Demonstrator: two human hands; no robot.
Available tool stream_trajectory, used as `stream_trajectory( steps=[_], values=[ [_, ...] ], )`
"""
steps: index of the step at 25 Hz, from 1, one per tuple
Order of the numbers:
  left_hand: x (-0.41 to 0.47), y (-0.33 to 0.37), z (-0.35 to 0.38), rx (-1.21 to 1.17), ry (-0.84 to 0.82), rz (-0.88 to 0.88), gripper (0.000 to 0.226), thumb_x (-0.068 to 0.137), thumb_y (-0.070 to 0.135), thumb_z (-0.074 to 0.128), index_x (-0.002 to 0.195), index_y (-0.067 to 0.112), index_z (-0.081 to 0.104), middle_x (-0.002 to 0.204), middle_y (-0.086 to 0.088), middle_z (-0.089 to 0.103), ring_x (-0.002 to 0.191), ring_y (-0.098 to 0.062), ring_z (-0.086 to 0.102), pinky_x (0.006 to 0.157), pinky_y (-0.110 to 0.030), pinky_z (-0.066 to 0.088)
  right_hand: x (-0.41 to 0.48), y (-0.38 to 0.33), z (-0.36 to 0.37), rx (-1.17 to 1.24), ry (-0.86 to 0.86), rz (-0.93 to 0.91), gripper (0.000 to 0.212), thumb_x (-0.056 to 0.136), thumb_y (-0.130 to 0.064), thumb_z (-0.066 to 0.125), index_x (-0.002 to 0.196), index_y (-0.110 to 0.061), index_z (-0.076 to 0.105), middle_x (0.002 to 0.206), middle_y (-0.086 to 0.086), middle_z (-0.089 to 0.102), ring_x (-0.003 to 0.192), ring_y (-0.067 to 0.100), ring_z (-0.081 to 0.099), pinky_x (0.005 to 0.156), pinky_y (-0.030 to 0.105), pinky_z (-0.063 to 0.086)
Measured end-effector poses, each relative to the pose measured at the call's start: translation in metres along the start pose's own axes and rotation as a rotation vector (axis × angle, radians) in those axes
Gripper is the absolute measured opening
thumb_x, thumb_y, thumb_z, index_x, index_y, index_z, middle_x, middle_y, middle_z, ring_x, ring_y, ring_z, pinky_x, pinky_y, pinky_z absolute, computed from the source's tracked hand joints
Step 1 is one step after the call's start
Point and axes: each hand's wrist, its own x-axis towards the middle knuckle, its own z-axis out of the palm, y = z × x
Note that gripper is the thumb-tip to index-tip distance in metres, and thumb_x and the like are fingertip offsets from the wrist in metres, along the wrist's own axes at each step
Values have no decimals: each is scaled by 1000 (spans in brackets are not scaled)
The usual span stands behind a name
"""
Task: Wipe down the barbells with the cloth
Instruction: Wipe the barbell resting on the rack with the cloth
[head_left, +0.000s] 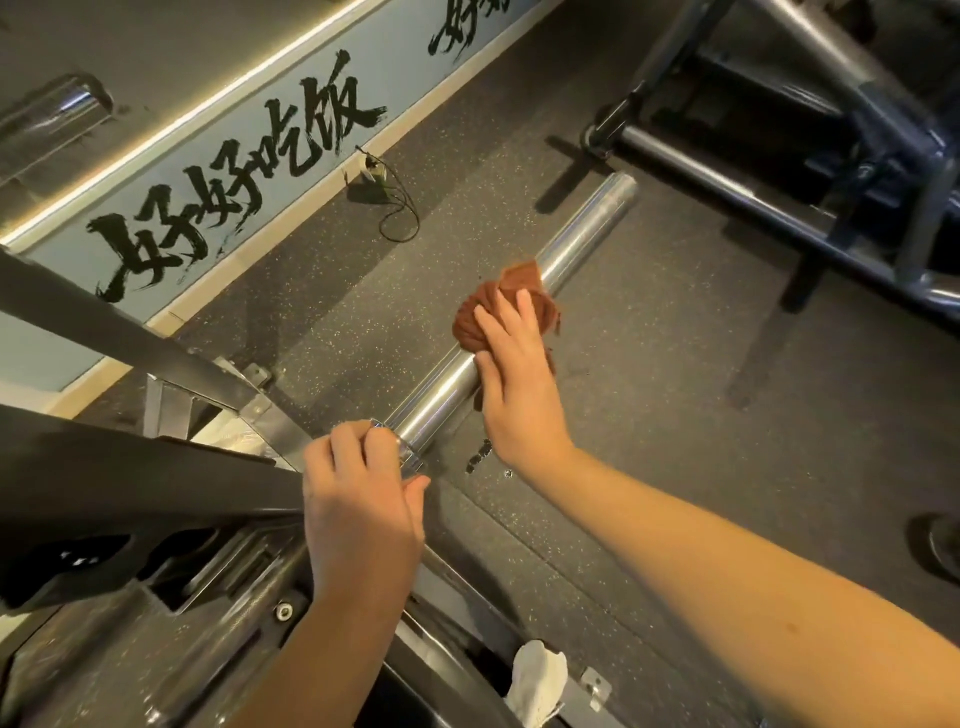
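A shiny chrome barbell sleeve (582, 234) juts out from a dark rack toward the upper right, above the speckled rubber floor. My right hand (514, 374) presses a crumpled reddish-brown cloth (493, 306) onto the middle of the sleeve, fingers spread over the cloth. My left hand (358, 499) is closed around the inner end of the sleeve at its collar, beside the rack upright. The part of the bar under both hands is hidden.
The dark rack frame (130, 343) fills the left and lower left. Another machine's steel frame (779, 202) stands at the upper right. A black cable (400, 218) lies on the floor by the lettered wall. Something white (535, 680) shows at the bottom edge.
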Motion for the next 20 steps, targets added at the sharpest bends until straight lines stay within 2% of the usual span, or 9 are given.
stream_trajectory(
  steps=[2,4,7,9,11,13,15,18,20],
  values=[
    [3,1,0,29,-10,3,42,87,39,75,102,9,51,102,-11,53,91,-23,40,84,-26,19,28,23,-20,-25,-14,-10,40,106,-12,49,146,-12,54,161,3,39,156,16,19,127,30,14],
    [3,1,0,78,-16,6,41,91,43,68,104,9,49,103,-11,51,91,-24,38,84,-27,19,76,53,-46,-51,72,118,39,107,-16,47,145,-14,56,161,2,41,154,14,22,128,31,15],
    [-1,-1,3,128,-1,28,39,97,47,58,105,11,46,104,-9,46,94,-22,31,85,-29,22,119,75,-64,-47,201,274,39,108,-20,42,144,-16,57,161,3,41,153,20,26,127,42,21],
    [-2,-1,1,99,12,14,39,95,46,61,103,12,44,103,-8,44,94,-21,29,85,-30,27,107,57,-47,5,272,347,41,109,-20,41,148,-17,52,165,0,33,155,19,20,127,43,20],
    [-3,1,1,11,41,-17,41,89,40,72,100,12,45,102,-9,46,93,-23,36,85,-32,35,66,24,-21,62,291,326,45,109,-19,41,153,-20,43,167,-7,21,157,18,13,128,44,17],
    [-4,3,1,-43,68,-28,42,84,35,77,100,10,47,103,-12,49,95,-28,43,85,-37,43,15,6,-1,67,175,184,46,108,-16,43,154,-20,41,164,-10,17,158,17,10,128,41,14],
    [-4,-1,4,-35,60,-20,40,86,36,75,101,10,48,104,-11,49,96,-29,44,86,-35,39,11,12,-11,39,65,65,45,107,-13,46,152,-16,46,164,-8,23,157,15,12,128,34,12],
    [-3,-4,8,15,35,16,37,92,40,68,101,11,47,104,-9,47,94,-26,39,86,-29,26,87,54,-56,13,116,245,43,107,-14,45,150,-20,49,166,-5,28,155,14,21,125,26,13],
    [-3,-3,9,46,35,18,38,93,42,66,103,11,48,105,-10,47,95,-26,39,87,-31,28,139,81,-83,-12,166,336,42,108,-14,44,149,-16,52,167,1,29,154,19,23,121,14,10]
  ],
)
